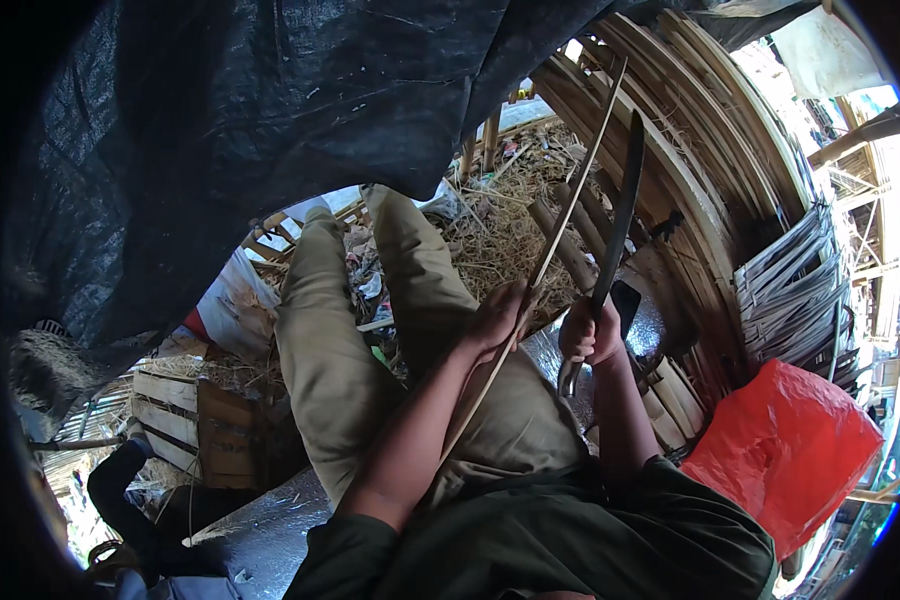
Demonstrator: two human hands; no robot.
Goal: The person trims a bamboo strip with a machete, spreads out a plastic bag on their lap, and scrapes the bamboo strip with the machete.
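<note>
My left hand point(497, 318) grips a long thin bamboo strip point(560, 225) that runs from near my lap up past the middle of the view. My right hand point(588, 332) is closed around the handle of a long dark curved knife point(622, 205), blade pointing up and away, right beside the strip. Both hands hover over my knees, which are in khaki trousers point(330, 340).
A black tarp point(270, 120) hangs overhead at the left. Stacked bamboo slats point(710, 150) curve along the right, with a bundle of strips point(795, 290) and a red plastic bag point(785, 450) below. Shavings and straw litter the ground ahead. A wooden crate point(185, 415) sits at the left.
</note>
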